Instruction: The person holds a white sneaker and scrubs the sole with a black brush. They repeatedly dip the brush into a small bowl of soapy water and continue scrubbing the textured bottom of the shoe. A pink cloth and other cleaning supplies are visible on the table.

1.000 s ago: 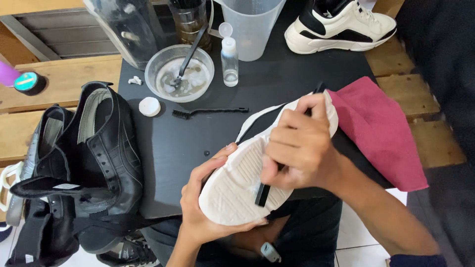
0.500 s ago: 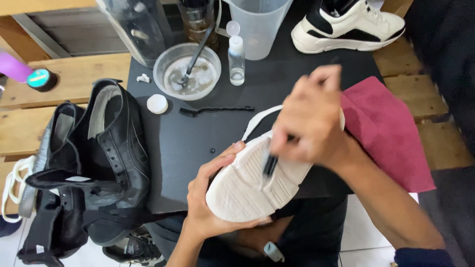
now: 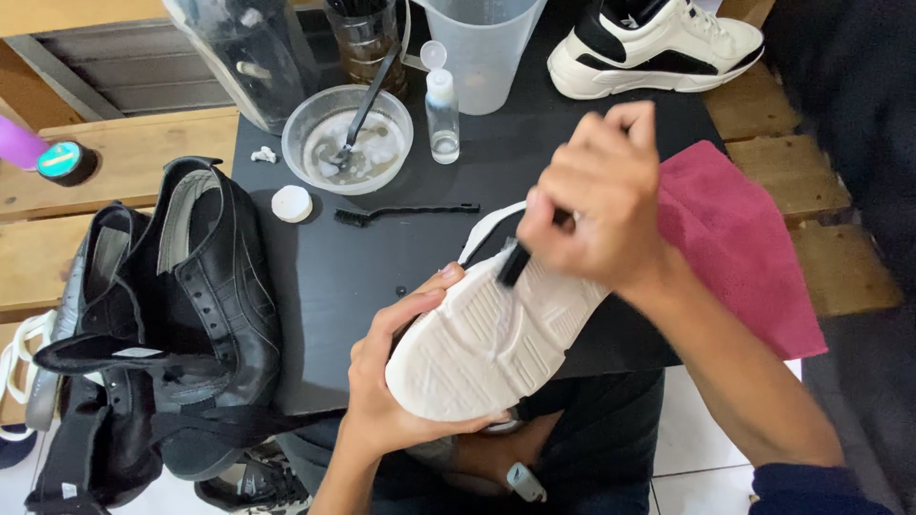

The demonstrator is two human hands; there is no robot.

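My left hand (image 3: pixel 386 381) grips a white sneaker (image 3: pixel 487 334) by its near end, sole turned up, over the front edge of a black table (image 3: pixel 353 277). My right hand (image 3: pixel 596 205) is closed on a small black brush (image 3: pixel 512 264) whose head presses on the far part of the sole. A clear bowl (image 3: pixel 355 138) with foamy liquid and a second brush stands at the back. A thin black brush (image 3: pixel 405 212) lies flat on the table between the bowl and the sneaker.
Black leather shoes (image 3: pixel 191 286) are piled at the left. A small clear bottle (image 3: pixel 442 114), a plastic jug (image 3: pixel 482 48) and a white-and-black sneaker (image 3: pixel 654 43) stand at the back. A red cloth (image 3: pixel 739 248) lies at the right. A white cap (image 3: pixel 291 203) sits near the bowl.
My right hand has moved the brush up the sole, from its middle toward the far end. The left hand keeps the sneaker in about the same place.
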